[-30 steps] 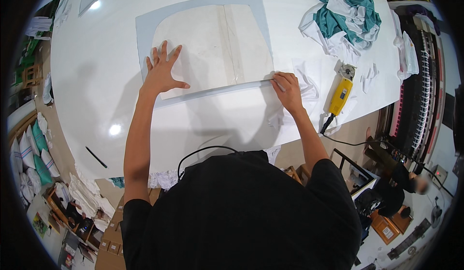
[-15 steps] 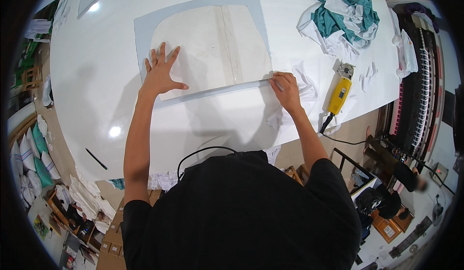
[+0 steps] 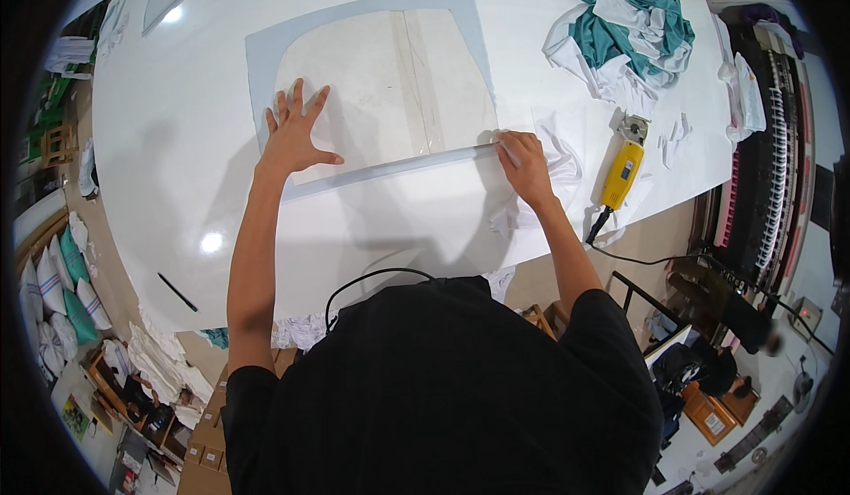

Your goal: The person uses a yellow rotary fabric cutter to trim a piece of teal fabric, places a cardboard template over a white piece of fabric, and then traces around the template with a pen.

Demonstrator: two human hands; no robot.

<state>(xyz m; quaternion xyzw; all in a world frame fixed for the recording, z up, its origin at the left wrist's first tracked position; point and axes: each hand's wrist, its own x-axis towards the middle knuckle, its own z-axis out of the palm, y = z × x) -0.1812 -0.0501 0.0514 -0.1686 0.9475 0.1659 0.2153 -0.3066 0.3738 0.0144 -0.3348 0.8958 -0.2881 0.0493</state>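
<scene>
Cream template (image 3: 359, 74) partly under splayed L grip (image 3: 293, 143); R grip (image 3: 526, 166) at its near-R corner (can't tell if pinching)

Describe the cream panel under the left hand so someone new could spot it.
On the big white table lies a blue-grey sheet. On that sheet, partly under the spread left hand, is the cream panel. Its rounded upper-left corner and tape-like strip set it apart from the plain sheet.

tbl (image 3: 177, 185) looks glossy, template (image 3: 354, 79) matt & card-like w/ smooth tape (image 3: 410, 70), cutter (image 3: 622, 176) plastic w/ metal head (image 3: 634, 129).
</scene>
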